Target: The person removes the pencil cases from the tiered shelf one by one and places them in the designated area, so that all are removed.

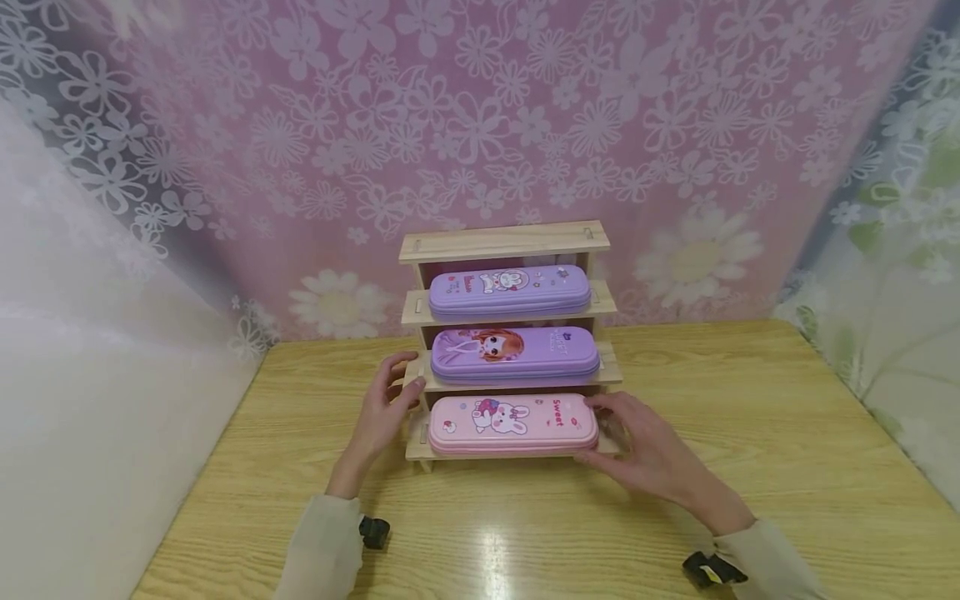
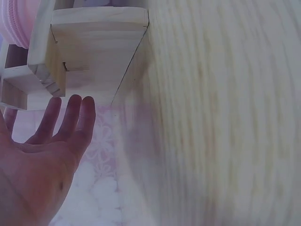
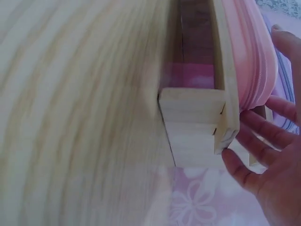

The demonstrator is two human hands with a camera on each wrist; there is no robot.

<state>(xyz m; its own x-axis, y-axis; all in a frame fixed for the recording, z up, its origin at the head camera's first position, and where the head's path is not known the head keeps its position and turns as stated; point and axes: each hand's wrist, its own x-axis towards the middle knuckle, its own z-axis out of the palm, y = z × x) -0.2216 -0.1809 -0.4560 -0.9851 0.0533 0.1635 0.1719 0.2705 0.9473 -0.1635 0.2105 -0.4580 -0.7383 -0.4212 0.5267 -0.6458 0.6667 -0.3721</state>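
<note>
A pink pencil case [image 1: 480, 427] with a rabbit and the word "Sweet" lies on the lowest front step of a small wooden tiered rack [image 1: 517, 240]. My right hand [image 1: 652, 450] pinches the case's right end, its thumb at the front and a finger at the back corner. In the right wrist view, lower fingertips [image 3: 235, 162] are by the step's end. At the rack's left side, my left hand [image 1: 382, 417] has loosely extended fingers near the second step. The left wrist view shows that hand [image 2: 42, 165] holding nothing, its fingertips by the wood.
Higher steps bear a purple pencil case with a doll picture [image 1: 517, 354] and a lilac pencil case with a rabbit [image 1: 510, 292]. The rack stands on a wood-grain table [image 1: 330, 517], before a pink floral curtain [image 1: 480, 125]. Pale curtains hang at both sides.
</note>
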